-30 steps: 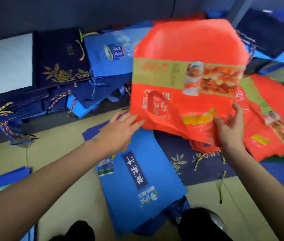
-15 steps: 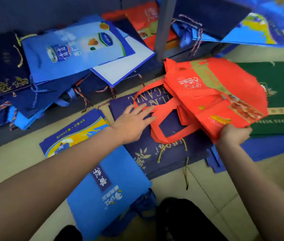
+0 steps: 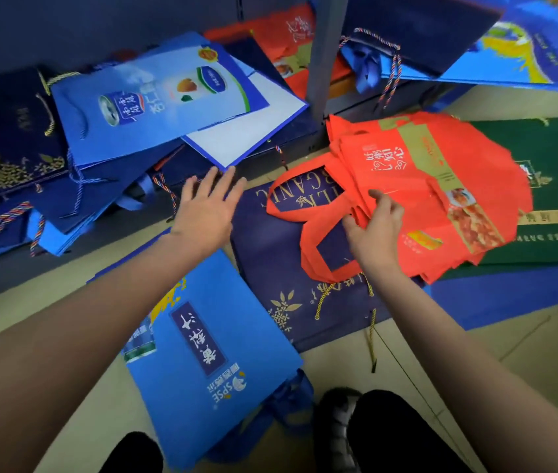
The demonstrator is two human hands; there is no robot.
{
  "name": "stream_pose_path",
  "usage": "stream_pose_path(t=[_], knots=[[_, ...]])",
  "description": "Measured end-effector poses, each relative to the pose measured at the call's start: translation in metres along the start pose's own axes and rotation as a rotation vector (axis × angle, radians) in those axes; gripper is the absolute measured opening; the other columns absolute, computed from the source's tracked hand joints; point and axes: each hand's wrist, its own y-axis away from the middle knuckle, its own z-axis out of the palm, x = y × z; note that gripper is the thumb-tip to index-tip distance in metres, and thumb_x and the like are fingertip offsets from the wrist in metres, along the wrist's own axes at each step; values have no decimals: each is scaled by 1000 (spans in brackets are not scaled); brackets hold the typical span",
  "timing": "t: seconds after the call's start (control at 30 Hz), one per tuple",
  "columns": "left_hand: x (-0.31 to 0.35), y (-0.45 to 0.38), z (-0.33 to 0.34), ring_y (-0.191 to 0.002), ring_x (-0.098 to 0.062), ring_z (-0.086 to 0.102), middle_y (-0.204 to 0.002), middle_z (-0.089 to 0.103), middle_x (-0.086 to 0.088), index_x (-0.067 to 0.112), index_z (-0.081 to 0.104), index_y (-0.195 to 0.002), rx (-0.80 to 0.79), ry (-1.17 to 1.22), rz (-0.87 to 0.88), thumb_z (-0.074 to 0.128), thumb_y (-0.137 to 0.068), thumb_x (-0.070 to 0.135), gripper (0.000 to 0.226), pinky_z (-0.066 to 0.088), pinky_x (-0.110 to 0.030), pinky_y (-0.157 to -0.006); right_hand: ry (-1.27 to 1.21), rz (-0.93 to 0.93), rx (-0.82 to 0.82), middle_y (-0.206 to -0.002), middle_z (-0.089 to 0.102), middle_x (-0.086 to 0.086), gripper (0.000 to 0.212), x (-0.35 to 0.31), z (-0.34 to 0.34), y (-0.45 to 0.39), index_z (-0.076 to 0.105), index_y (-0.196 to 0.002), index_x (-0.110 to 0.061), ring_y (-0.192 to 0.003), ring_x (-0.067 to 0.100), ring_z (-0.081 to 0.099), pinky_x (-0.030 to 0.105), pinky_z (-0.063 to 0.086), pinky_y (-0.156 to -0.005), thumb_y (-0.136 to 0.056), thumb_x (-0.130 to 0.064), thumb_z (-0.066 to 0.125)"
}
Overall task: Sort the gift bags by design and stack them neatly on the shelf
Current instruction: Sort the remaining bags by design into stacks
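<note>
Left hand (image 3: pixel 204 208) is spread flat, fingers straight, holding nothing, over the floor (image 3: pixel 441 353). Right hand (image 3: pixel 374 227) pinches the red bags (image 3: pixel 434 199) at their handle end; the stack lies on a navy bag (image 3: pixel 281 268).

The red bags (image 3: pixel 441 199) look like matt non-woven cloth with soft flat loop handles. The blue bag (image 3: pixel 216 353) has the same dull cloth look. The light blue bag (image 3: pixel 155 97) is smooth, faintly glossy paper with twisted cord handles. The floor (image 3: pixel 441 353) is smooth tile.
</note>
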Motion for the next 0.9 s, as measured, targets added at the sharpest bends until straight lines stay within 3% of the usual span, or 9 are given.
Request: stream_pose_path(t=[0.17,0.33,0.43,0.53,0.6,0.67,0.77,0.83,0.9], knots=[[-56,12,17,-144,-34,-4,-158,-10,-8,24,0,-151,-58,73,-223,48,-95,27,73,8,-50,-114,62,-232,-210,-136,32,18,62,-41,45,-4,37,-137,-7,-127,34,35,33,24,-109,-82,-15,67],[-94,29,33,-145,-29,-1,-158,-7,-6,15,14,-149,-90,111,-244,50,-94,24,66,12,-50,-113,633,-739,-380,-151,17,12,73,-91,109,-20,31,-142,-17,-138,31,17,45,21,-109,-82,-35,68],[-107,33,34,-145,-24,1,-159,-4,-2,15,16,-148,-57,137,-195,51,-91,21,67,12,-47,-113,961,-921,-292,-145,29,14,58,-126,133,-40,36,-136,-12,-135,32,24,47,17,-110,-84,-14,61],[-110,33,31,-145,-23,1,-159,-3,-1,17,12,-149,-77,190,-187,49,-93,21,67,11,-46,-114,1098,-1022,-229,-121,53,14,39,-144,136,-51,50,-122,-7,-119,34,41,48,21,-108,-83,-1,54],[-110,35,25,-145,-21,2,-159,-2,1,17,8,-150,-37,286,-188,49,-93,21,71,11,-46,-114,1077,-1160,-89,-86,65,8,21,-149,130,-49,67,-93,-9,-95,29,56,41,32,-101,-74,-1,62],[-110,41,17,-146,-19,4,-159,3,4,18,7,-151,105,370,-157,54,-91,24,77,11,-43,-114,956,-1313,26,-58,59,-1,6,-150,121,-36,68,-64,-15,-71,25,59,36,34,-87,-62,-9,66],[-111,57,15,-146,-18,6,-158,11,6,21,15,-150,250,362,-17,63,-85,30,81,9,-39,-113,586,-1445,-53,-65,60,1,22,-125,105,4,69,-70,-12,-76,25,54,37,29,-80,-73,-19,48],[-112,64,20,-145,-19,12,-156,20,5,24,27,-147,287,353,74,62,-86,33,71,10,-40,-113,372,-1467,-139,-74,62,2,20,-109,89,37,71,-81,-10,-83,23,47,38,31,-81,-78,-19,53],[-109,71,22,-138,-23,32,-147,41,0,21,48,-136,360,378,162,54,-87,39,53,21,-45,-110,317,-1505,-218,-80,64,2,15,-95,76,57,71,-88,-9,-85,22,47,38,34,-82,-79,-17,62]])
